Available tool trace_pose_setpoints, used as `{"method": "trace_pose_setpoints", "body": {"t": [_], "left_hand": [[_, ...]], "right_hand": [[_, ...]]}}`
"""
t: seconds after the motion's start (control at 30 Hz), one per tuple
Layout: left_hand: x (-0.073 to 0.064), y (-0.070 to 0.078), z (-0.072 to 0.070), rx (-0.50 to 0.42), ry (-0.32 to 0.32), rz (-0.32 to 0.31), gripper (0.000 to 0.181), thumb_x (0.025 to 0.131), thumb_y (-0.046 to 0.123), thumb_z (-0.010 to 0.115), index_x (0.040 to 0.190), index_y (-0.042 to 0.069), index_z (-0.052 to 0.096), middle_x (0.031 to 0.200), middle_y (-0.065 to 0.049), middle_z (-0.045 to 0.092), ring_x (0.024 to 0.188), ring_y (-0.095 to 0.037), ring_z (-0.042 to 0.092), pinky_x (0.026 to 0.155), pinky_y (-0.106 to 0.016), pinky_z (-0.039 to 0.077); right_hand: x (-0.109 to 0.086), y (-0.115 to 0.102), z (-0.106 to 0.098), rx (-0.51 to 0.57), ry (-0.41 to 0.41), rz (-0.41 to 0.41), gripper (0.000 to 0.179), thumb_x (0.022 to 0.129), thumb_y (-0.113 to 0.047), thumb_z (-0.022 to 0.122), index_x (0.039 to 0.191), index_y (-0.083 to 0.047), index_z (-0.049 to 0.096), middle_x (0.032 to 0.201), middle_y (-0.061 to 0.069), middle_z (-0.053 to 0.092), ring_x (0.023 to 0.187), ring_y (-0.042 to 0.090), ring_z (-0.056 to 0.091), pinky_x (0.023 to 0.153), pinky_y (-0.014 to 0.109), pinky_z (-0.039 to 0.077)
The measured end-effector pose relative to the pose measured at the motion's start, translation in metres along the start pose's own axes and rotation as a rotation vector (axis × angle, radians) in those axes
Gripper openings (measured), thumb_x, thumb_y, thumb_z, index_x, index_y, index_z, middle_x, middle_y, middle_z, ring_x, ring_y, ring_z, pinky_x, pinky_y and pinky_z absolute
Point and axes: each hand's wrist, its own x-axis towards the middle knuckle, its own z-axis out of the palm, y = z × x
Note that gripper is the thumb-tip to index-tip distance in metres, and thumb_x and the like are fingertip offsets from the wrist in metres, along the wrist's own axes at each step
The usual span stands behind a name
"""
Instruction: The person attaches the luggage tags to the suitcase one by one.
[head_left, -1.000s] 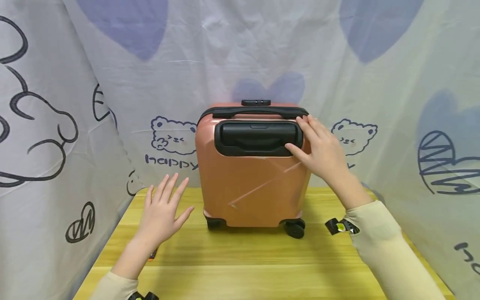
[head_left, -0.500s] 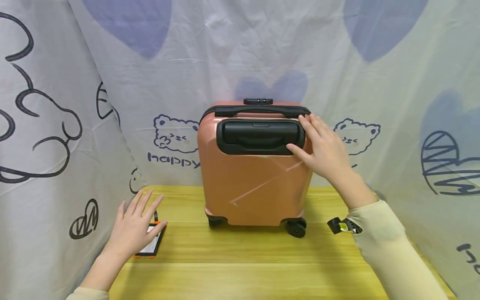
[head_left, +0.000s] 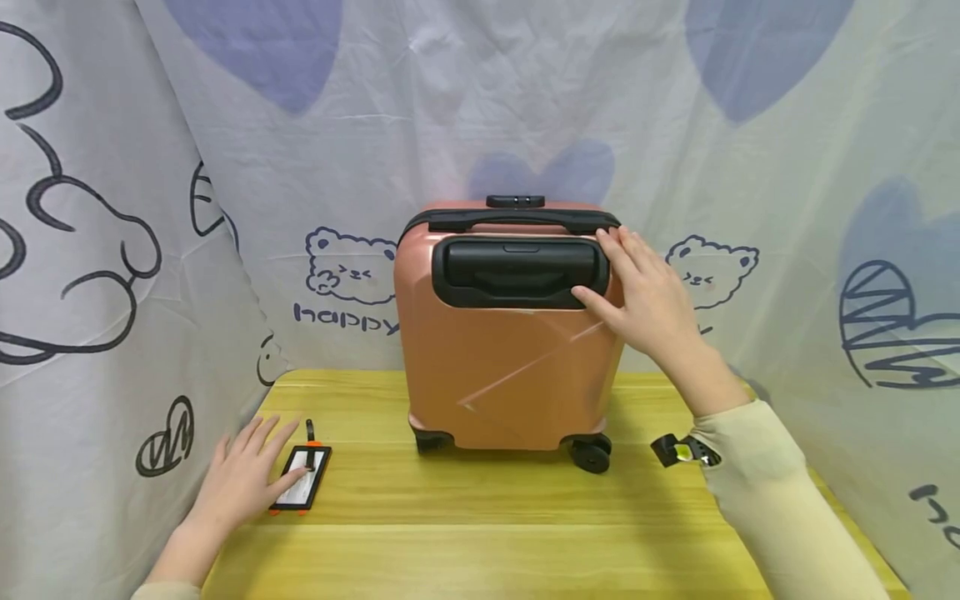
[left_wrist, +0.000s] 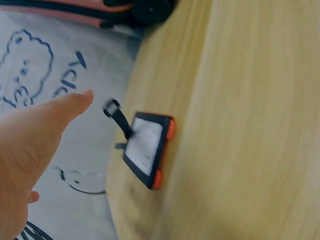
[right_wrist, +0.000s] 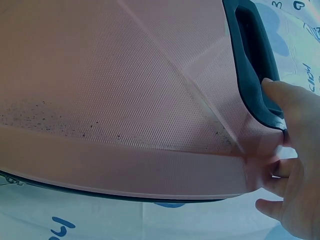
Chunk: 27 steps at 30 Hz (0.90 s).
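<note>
Head view: the left hand (head_left: 242, 477), empty and loosely spread, reaches the tag (head_left: 297, 492) on the table (head_left: 525, 542) left of the case (head_left: 510, 375); contact is hard to judge. Pinching its edges should serve best, the right hand (head_left: 647, 296), gripping the case's corner, guarding against rolling.

The head camera faces the suitcase (head_left: 510, 367) from above and well back, framing it whole. The left wrist camera, turned sideways, looks across the tabletop (left_wrist: 250, 130) left of the suitcase at the black-framed tag (left_wrist: 145, 142), which the head view shares. The right wrist camera, also sideways, closely faces the suitcase's front, sharing the handle recess (right_wrist: 252, 60) with the head view.
</note>
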Motion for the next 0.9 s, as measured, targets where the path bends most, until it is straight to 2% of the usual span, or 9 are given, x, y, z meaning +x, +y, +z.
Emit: {"method": "trace_pose_setpoints", "body": {"t": [0.1,0.33,0.53,0.73,0.9], "left_hand": [[0.000,-0.008,0.010,0.002,-0.050,-0.012,0.073,0.086,0.050,0.068,0.144,0.014,0.044,0.147,-0.022,0.041,0.137,-0.045,0.032,0.101,-0.076,0.024],[0.005,-0.023,0.029,0.031,-0.078,-0.005,0.069,0.083,0.041,0.073,0.141,0.012,0.049,0.142,-0.024,0.047,0.133,-0.047,0.038,0.099,-0.076,0.028],[0.013,-0.033,0.047,0.004,-0.120,-0.023,0.069,0.084,0.045,0.070,0.140,0.011,0.051,0.138,-0.024,0.051,0.130,-0.047,0.042,0.098,-0.074,0.029],[0.016,-0.037,0.063,-0.011,-0.111,0.006,0.063,0.086,0.043,0.070,0.137,0.010,0.055,0.132,-0.021,0.058,0.124,-0.045,0.050,0.096,-0.069,0.036],[0.020,-0.037,0.069,-0.028,-0.100,0.049,0.057,0.085,0.037,0.073,0.136,0.017,0.057,0.130,-0.017,0.060,0.120,-0.042,0.054,0.092,-0.066,0.040]], "right_hand": [[0.000,0.000,0.000,0.004,0.000,0.002,0.079,0.092,-0.052,0.060,0.156,-0.020,0.025,0.160,0.017,0.027,0.149,0.034,0.023,0.115,0.059,0.025],[0.002,0.000,0.001,0.007,-0.002,0.013,0.080,0.092,-0.052,0.060,0.156,-0.021,0.024,0.160,0.016,0.026,0.149,0.035,0.023,0.115,0.060,0.025],[0.001,0.001,0.001,0.014,-0.013,0.025,0.079,0.093,-0.050,0.060,0.156,-0.020,0.023,0.161,0.016,0.025,0.149,0.035,0.023,0.115,0.060,0.026],[0.001,0.001,0.003,0.004,0.010,0.015,0.079,0.092,-0.048,0.062,0.156,-0.020,0.025,0.160,0.016,0.027,0.148,0.035,0.025,0.114,0.059,0.028],[0.000,0.001,0.004,0.009,0.030,0.009,0.079,0.091,-0.048,0.063,0.155,-0.020,0.027,0.159,0.016,0.029,0.147,0.036,0.027,0.112,0.060,0.030]]}}
